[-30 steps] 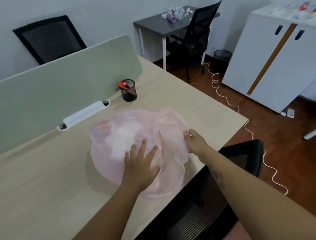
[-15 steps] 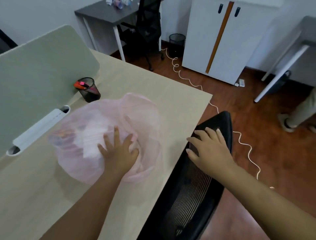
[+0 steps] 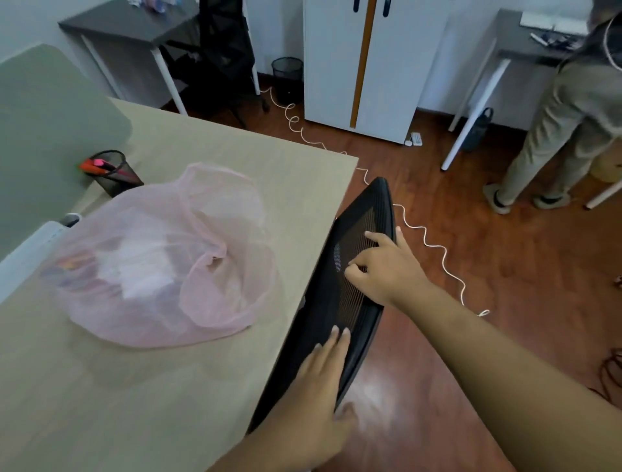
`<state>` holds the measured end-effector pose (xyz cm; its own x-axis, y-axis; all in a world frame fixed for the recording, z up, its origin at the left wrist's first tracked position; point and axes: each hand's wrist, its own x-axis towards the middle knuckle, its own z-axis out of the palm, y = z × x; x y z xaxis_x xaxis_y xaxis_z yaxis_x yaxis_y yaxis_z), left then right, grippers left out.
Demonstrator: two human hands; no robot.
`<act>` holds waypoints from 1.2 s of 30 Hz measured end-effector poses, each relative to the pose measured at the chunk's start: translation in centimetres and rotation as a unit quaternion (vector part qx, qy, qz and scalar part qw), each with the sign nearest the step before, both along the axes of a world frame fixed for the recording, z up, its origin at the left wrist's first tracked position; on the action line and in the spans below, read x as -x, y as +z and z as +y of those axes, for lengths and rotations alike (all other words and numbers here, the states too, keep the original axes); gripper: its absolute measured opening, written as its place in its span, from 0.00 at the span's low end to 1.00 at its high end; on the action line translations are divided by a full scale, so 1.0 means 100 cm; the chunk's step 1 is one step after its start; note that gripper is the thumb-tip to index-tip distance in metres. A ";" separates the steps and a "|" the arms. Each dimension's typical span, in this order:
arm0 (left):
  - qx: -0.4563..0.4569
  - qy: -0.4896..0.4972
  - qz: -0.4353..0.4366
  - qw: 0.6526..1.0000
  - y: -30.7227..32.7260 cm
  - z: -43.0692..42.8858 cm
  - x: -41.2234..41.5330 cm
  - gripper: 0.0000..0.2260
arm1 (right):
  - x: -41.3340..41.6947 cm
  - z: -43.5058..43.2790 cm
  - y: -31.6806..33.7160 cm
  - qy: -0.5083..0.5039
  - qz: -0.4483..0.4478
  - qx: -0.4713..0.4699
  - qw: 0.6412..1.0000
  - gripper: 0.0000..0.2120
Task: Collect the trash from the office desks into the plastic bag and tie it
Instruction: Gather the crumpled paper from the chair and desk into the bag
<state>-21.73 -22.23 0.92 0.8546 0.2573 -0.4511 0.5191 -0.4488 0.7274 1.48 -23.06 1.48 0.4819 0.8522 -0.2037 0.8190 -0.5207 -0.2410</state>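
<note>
Left hand: our left hand [image 3: 319,397] has let go of the bag since a moment ago; it now lies open and flat on the lower part of the chair back [image 3: 340,293], fingers spread, gripping nothing we can be sure of.
Right hand: our right hand [image 3: 383,269] stays on the upper mesh of the chair back, fingers curled loosely against it, thumb over the far rim.
Chair: it stands tight against the desk's right edge, in our way.
Plastic bag: the plastic bag [image 3: 161,266] lies loose near the middle of the desk [image 3: 101,404], mouth open and untied, with paper trash showing through.
Pen cup: a mesh pen cup [image 3: 112,171] sits beside the bag at the divider.
Meaning: we judge that we are shifting the chair before going on.
Far desk: more trash [image 3: 148,4] seems to lie on the grey desk [image 3: 134,23], so collecting is probably unfinished.
</note>
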 end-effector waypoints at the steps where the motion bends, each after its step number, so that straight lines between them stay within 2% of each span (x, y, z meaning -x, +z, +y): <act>1: 0.010 0.006 -0.003 1.000 -0.002 -0.002 -0.002 0.40 | -0.002 -0.002 0.000 0.002 -0.007 0.002 1.000 0.23; 7: 0.063 0.008 -0.001 0.998 0.006 -0.036 -0.032 0.39 | -0.028 -0.043 -0.003 0.003 -0.020 -0.014 1.000 0.23; 10: 0.068 0.005 -0.005 0.998 0.003 -0.067 -0.055 0.39 | -0.044 -0.075 0.002 -0.027 -0.012 -0.030 0.999 0.23; 13: 0.083 0.030 -0.019 0.996 -0.002 -0.104 -0.082 0.39 | -0.066 -0.111 0.003 -0.082 -0.041 -0.075 0.993 0.19; 16: 0.080 0.044 -0.035 0.995 -0.003 -0.148 -0.113 0.38 | -0.087 -0.149 0.001 -0.183 0.036 -0.113 0.976 0.15; 18: 0.077 0.042 -0.042 0.995 -0.002 -0.177 -0.133 0.38 | -0.103 -0.171 -0.001 -0.206 0.055 -0.133 0.968 0.15; 27: 0.061 0.015 -0.045 0.997 -0.005 -0.262 -0.193 0.36 | -0.169 -0.249 -0.007 -0.213 0.030 -0.102 0.971 0.14; 30: 0.070 0.008 -0.088 0.994 -0.011 -0.248 -0.178 0.35 | -0.173 -0.255 -0.008 -0.215 -0.015 -0.023 0.976 0.17; 31: 0.048 0.014 -0.104 0.993 -0.016 -0.234 -0.170 0.35 | -0.171 -0.253 -0.009 -0.209 -0.071 0.001 0.975 0.18; 33: -0.018 0.034 -0.114 0.993 -0.032 -0.195 -0.153 0.34 | -0.162 -0.236 -0.009 -0.167 -0.178 -0.012 0.970 0.19; 34: -0.052 0.046 -0.105 0.992 -0.043 -0.173 -0.145 0.34 | -0.154 -0.223 -0.007 -0.142 -0.186 -0.027 0.972 0.21; 36: -0.103 0.071 -0.069 0.990 -0.064 -0.129 -0.128 0.38 | -0.137 -0.196 -0.010 -0.100 -0.139 -0.024 0.985 0.26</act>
<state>-8.89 -35.09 -5.48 0.8528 0.4536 -0.2587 0.4902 -0.5245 0.6962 15.18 -42.68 0.46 0.6730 0.7397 -0.0018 0.7386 -0.6722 -0.0511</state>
